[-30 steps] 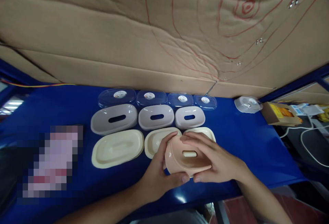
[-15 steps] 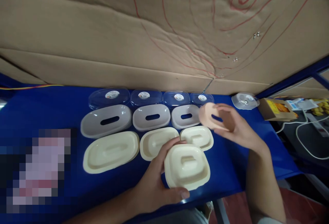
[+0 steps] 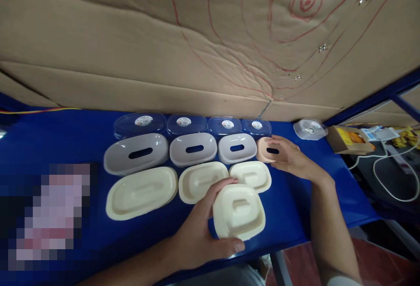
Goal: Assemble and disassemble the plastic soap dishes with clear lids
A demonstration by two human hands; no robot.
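My left hand [image 3: 200,231] is closed around the edge of a small cream plastic dish [image 3: 242,211] with a raised bar in its middle, held above the near edge of the table. My right hand [image 3: 292,157] grips a peach plastic piece with an oval slot [image 3: 265,151] by its right side, at the right end of the grey row. Three similar grey slotted pieces [image 3: 237,147] sit left of it, large to small. In front of these are three cream dishes [image 3: 141,194], the smallest partly behind the held dish.
Behind the grey row, several clear lids with round stickers [image 3: 187,125] line the blue table [image 3: 295,216]. Another clear lid [image 3: 310,129] stands apart at right. Beyond it are a cardboard box [image 3: 351,140] and a white cable [image 3: 376,174]. Cardboard [image 3: 131,36] walls the back.
My right hand has moved the peach piece left and down, level with the grey row. My left hand still holds the cream dish in nearly the same place.
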